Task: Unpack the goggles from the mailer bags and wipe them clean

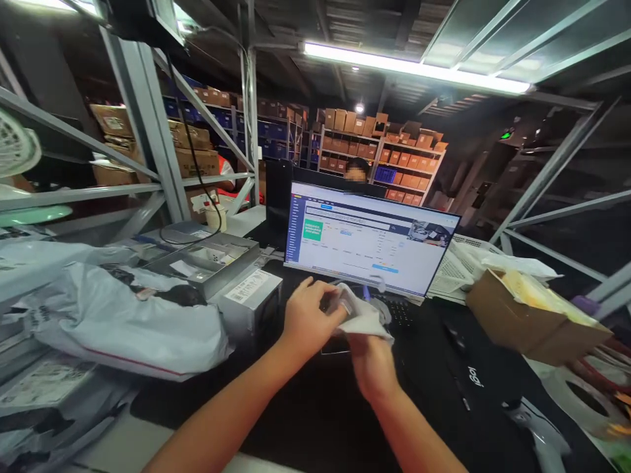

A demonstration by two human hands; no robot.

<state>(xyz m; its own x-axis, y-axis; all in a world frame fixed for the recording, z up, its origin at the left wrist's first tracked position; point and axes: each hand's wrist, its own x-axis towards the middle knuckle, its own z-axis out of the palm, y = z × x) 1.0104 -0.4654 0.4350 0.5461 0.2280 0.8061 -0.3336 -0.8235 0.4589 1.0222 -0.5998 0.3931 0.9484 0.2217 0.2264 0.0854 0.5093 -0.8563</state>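
A small white pouch [367,320], soft and slightly blurred, is held above the black desk mat [305,414] in front of the monitor. My right hand [373,364] grips it from below, its fingers largely hidden by the pouch. At the pouch's left edge, my left hand [308,312] has its fingers curled and thumb pressed against the material, by what looks like its mouth. What is inside the pouch cannot be made out. Just beyond it lies a dark keyboard [401,314], partly covered from view.
A lit monitor [365,246] stands ahead. Left are grey boxes [251,292] and plastic-wrapped parcels [133,322]. Right are a mouse [454,337], a pen [462,396], a handheld scanner [539,427], a tape roll [584,397] and an open carton [522,322]. A person [357,172] sits behind the monitor.
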